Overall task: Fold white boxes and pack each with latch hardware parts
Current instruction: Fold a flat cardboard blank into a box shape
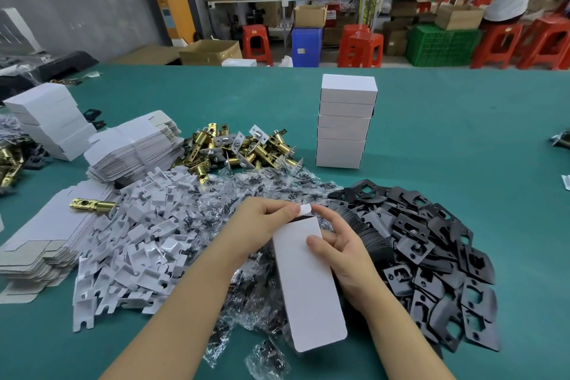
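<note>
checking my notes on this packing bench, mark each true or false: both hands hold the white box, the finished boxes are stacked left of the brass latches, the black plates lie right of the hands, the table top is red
1. Both the left hand and right hand hold the white box. True.
2. The stack of closed white boxes stands left of the brass latches. False: it stands to their right.
3. The black strike plates lie right of the hands. True.
4. The table top is red. False: it is green.
</note>
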Demonstrator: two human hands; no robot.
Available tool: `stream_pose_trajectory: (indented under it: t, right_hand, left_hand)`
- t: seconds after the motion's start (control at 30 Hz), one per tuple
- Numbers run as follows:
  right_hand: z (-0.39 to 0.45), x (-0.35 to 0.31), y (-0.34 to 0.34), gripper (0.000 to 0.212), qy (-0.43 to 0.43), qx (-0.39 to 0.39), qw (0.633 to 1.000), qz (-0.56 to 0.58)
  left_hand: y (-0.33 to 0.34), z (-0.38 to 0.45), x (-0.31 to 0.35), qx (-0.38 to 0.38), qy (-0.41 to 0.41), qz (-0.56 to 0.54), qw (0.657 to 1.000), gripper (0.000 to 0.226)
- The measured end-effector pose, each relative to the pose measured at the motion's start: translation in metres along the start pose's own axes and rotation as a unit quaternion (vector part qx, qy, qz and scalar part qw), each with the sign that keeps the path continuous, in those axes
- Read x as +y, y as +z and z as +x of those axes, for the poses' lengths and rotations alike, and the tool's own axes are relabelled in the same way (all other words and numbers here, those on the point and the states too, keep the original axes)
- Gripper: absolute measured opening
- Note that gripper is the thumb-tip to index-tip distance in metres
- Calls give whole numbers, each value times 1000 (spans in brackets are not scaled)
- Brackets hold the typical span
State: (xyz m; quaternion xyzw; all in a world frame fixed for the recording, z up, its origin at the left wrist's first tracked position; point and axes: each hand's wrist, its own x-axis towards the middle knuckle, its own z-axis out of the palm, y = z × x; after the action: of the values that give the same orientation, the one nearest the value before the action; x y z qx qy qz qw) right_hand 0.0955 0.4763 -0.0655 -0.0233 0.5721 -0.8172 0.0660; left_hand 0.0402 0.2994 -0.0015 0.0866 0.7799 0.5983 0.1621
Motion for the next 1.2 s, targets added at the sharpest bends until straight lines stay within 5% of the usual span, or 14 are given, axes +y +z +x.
stream_pose_trajectory:
  t: [1.2]
  right_hand:
    - [3,5,-5,52,-30,30,998,-35]
  left_hand:
    - [-11,1,-4,-86,-5,93,992,24]
